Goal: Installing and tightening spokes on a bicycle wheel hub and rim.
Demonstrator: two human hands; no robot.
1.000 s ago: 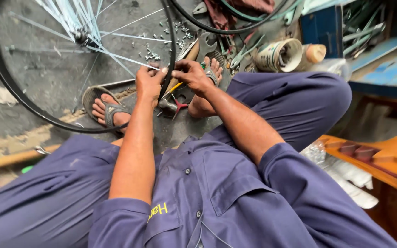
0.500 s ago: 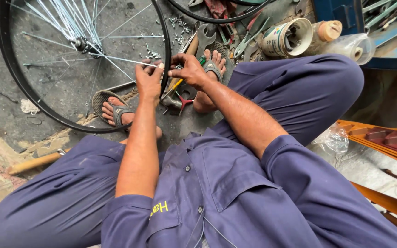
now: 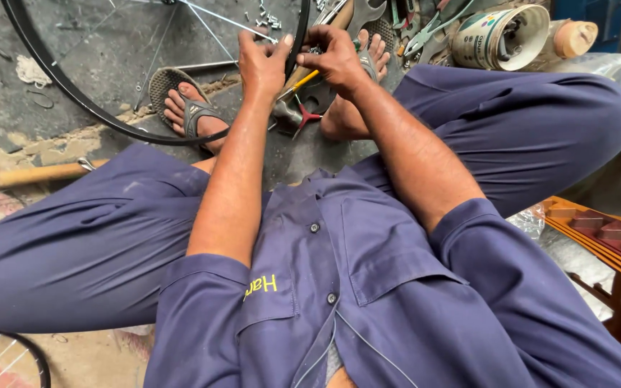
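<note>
Both arms extended forward and down from the torso, bare below short sleeves, elbows slightly bent, forearms converging toward the grip. Left hand [image 3: 264, 66]: back of hand facing the camera, fingers curled away out of sight, thumb up on the inner side, wrist straight. Right hand [image 3: 334, 56]: just beside the left, nearly touching, fingers curled closed around something thin, knuckles up, wrist bent slightly inward. Left fingertips hidden, so its closure can't be read. Legs folded outward, feet meeting just past the hands.
</note>
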